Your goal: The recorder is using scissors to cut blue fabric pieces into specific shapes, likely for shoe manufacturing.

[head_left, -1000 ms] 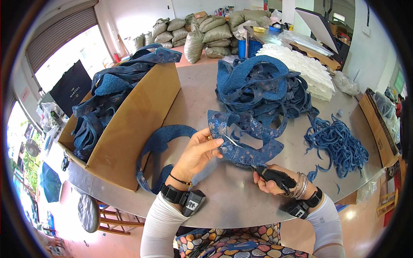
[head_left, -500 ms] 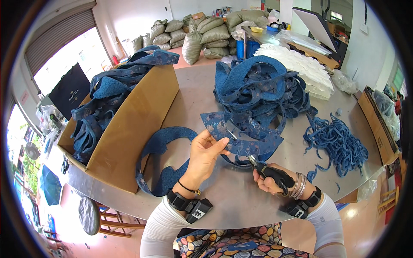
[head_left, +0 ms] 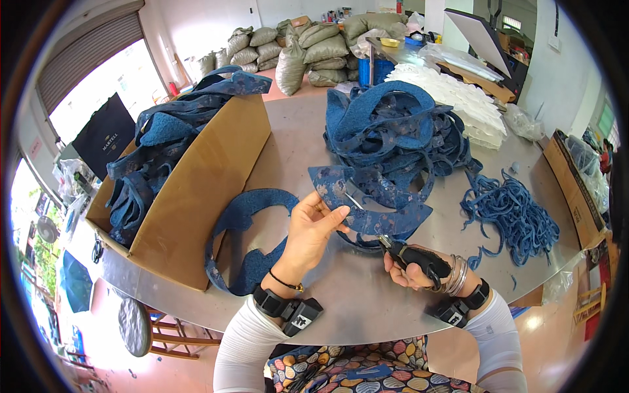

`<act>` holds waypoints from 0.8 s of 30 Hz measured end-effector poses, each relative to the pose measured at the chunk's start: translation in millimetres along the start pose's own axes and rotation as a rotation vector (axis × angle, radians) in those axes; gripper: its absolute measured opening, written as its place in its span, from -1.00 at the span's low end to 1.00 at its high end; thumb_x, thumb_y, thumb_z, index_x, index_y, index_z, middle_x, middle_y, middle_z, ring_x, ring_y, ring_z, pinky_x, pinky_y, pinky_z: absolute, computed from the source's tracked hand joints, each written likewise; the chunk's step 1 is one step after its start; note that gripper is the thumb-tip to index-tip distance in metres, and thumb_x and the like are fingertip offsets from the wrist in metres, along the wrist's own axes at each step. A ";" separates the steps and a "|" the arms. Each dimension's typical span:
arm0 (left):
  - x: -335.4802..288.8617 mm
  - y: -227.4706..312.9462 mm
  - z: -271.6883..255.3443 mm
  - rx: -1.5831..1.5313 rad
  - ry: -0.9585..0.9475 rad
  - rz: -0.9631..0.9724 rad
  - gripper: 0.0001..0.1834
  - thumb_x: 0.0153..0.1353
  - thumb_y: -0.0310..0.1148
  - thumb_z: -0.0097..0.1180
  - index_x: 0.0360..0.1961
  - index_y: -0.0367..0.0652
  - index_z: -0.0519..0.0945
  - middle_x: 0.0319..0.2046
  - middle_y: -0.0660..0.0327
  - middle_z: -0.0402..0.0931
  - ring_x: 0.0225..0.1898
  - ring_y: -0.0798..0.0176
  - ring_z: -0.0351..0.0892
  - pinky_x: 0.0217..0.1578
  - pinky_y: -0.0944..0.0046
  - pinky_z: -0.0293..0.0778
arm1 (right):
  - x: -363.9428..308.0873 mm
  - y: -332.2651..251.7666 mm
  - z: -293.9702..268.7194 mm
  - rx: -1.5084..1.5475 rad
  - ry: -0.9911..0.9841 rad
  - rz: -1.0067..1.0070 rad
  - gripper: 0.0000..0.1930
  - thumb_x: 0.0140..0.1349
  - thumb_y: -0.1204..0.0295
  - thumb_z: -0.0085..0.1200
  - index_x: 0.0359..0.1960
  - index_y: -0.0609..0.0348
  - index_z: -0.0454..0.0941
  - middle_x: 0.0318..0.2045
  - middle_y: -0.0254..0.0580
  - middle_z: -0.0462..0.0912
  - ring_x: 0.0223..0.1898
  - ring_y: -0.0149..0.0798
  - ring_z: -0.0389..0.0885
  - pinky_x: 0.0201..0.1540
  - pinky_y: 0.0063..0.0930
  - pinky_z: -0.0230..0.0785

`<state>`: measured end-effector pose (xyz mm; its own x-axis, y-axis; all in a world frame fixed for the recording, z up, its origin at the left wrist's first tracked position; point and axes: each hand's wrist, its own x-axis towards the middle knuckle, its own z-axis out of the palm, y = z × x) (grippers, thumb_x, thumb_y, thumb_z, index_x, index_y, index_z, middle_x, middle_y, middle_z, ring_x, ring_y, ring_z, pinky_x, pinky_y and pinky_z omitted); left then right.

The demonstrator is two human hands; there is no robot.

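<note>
Since one second ago, the left hand (head_left: 314, 229) has moved slightly to the right, and the strip (head_left: 386, 224) in it has turned so that its patterned face lies flatter; the right hand (head_left: 407, 270) has stayed almost at the same place.

The left grip pinches the blue strip between thumb and fingers, above the middle of the table (head_left: 334, 304). The right grip is clenched around the black handle of a tool (head_left: 422, 262), nearer to the near edge. The tool's tip is at the lower border of the strip, but it is small in this view, so I cannot say surely if they touch.

Behind the strip, toward the far edge, lies a big blue pile (head_left: 380, 124), with white sheets (head_left: 452, 105) to its right. Near the right edge is a heap of thin trimmings (head_left: 514, 216). At the left edge stands a box (head_left: 203, 196), filled with blue pieces (head_left: 164, 128). Just beside it, a curved band (head_left: 259, 268) lies on the table.
</note>
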<state>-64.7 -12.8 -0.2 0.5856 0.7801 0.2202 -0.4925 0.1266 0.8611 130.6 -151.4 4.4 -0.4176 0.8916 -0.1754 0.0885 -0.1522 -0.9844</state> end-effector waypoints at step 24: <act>-4.2 -11.2 15.9 -0.146 0.082 0.047 -0.69 0.12 -0.55 0.11 -0.08 -0.22 0.45 -0.32 0.28 0.51 -0.35 0.44 0.50 -0.40 0.43 0.50 | 7.3 3.3 10.3 -0.045 0.140 0.044 -0.30 -0.10 -0.29 0.07 -0.34 0.19 0.37 -0.67 -0.40 0.44 -0.74 -0.58 0.36 -0.68 -0.73 0.22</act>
<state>-51.4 -27.1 -3.5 0.5080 0.8339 0.2156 -0.6098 0.1714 0.7738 118.5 -149.8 -0.3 -0.2826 0.9357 -0.2111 0.1457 -0.1756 -0.9736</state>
